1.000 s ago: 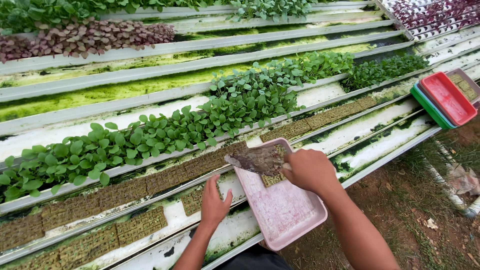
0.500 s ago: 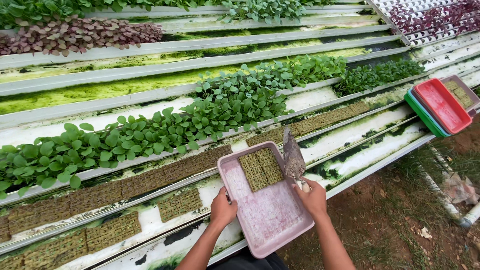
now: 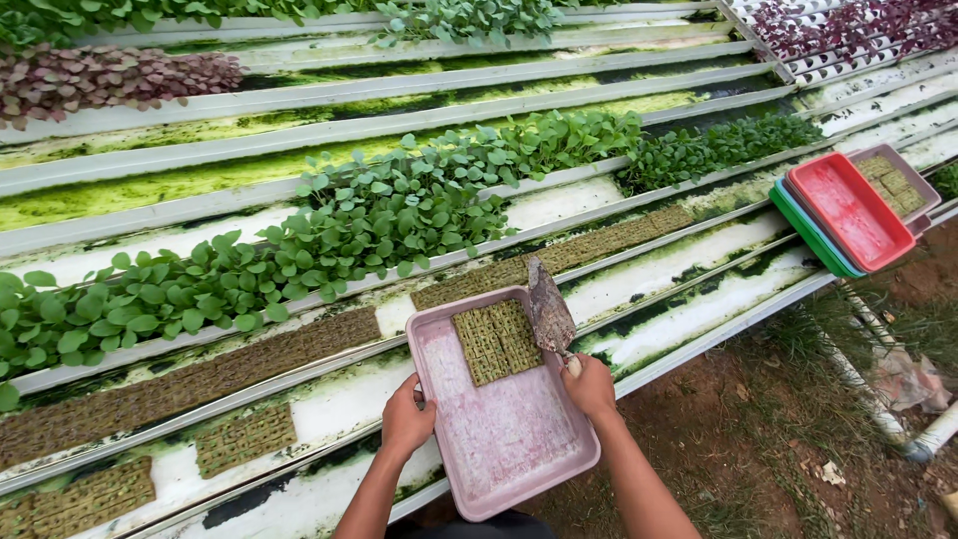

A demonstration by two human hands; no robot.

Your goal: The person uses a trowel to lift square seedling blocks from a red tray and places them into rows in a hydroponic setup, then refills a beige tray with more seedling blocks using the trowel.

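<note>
A pink plastic tray (image 3: 504,439) rests on the white growing channels in front of me. My left hand (image 3: 407,419) grips its left rim. A green-brown block of seedling sponge cubes (image 3: 496,341) lies in the tray's far half. My right hand (image 3: 589,384) holds a flat metal trowel (image 3: 549,311) by its handle, blade upright and pointing away, its edge beside the right side of the sponge block.
Long white channels (image 3: 689,269) run left to right, some lined with sponge strips (image 3: 190,377), others with green seedlings (image 3: 379,215) and purple plants (image 3: 110,80). Stacked red, green and pink trays (image 3: 848,215) sit at the right. Bare soil (image 3: 758,449) lies below right.
My left hand came off the channel and took the tray's rim. The right hand drew back from over the tray; the trowel now stands beside the sponge block lying in the tray.
</note>
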